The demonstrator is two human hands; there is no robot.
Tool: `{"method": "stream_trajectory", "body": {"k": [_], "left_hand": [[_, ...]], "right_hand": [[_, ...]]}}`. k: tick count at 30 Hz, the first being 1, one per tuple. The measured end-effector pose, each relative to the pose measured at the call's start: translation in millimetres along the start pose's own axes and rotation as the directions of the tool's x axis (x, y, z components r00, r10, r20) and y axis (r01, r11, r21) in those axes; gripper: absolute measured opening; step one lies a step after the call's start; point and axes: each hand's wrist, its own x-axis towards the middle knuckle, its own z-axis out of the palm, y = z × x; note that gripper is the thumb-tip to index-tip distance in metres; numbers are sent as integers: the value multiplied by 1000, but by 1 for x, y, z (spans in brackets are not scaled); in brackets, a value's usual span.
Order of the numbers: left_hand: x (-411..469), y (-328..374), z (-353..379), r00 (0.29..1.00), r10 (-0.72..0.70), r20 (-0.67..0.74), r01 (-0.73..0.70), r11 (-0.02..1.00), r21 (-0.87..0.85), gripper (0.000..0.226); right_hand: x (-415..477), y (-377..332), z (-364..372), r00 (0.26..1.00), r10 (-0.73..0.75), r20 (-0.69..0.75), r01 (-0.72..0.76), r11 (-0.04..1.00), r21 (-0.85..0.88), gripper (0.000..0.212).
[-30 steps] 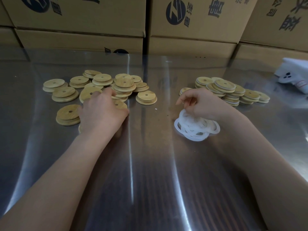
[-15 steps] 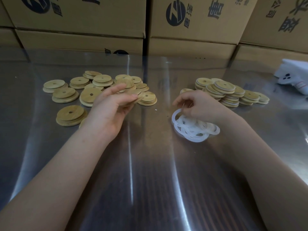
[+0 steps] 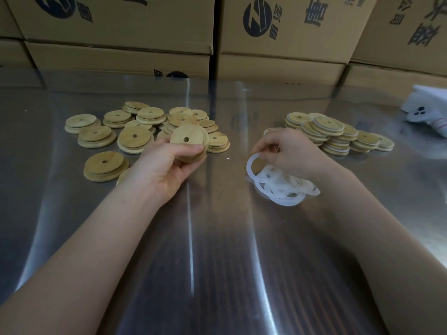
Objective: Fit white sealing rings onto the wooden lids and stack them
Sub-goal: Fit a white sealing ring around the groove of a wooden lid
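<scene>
My left hand point(image 3: 167, 165) grips a round wooden lid point(image 3: 189, 141) with a centre hole, held tilted above the steel table. Behind it lies a loose heap of bare wooden lids point(image 3: 135, 128). My right hand point(image 3: 287, 151) pinches one white sealing ring point(image 3: 250, 163) and lifts its edge off the pile of white rings point(image 3: 285, 187) under the wrist. Further right, lids with white rings fitted point(image 3: 336, 135) lie in low overlapping stacks.
The shiny steel table point(image 3: 217, 250) stretches toward me. Cardboard boxes point(image 3: 278, 32) wall off the far edge. A white cloth-like object point(image 3: 428, 114) lies at the far right.
My left hand picked a lid out of the heap and raised it, turning its face toward me. My right hand drew one ring up from the pile.
</scene>
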Motion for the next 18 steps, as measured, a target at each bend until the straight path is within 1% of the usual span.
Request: {"method": "stream_trajectory", "body": {"k": [4,8,11,15,18], "left_hand": [[-2,-1,0,1000,-5,26,4,999,38,66],[0,-2,-2,999,-23,26,21,999,48,48],[2,-2,-5,999,-32,33,30,998,57,41],[2,-3,-3,998,-16,53,13,998,61,39],[-1,-4,0,997,-13,73,10,999,52,32]], "right_hand": [[0,-3,0,995,-34,-97,41,997,64,14],[-2,-9,-1,984,-66,-168,88,988,125,18],[-3,-14,0,972,-89,-216,125,980,157,15],[-6,-22,2,965,-120,-234,183,946,266,12],[-7,-27,4,966,-119,-228,197,913,357,8]]}}
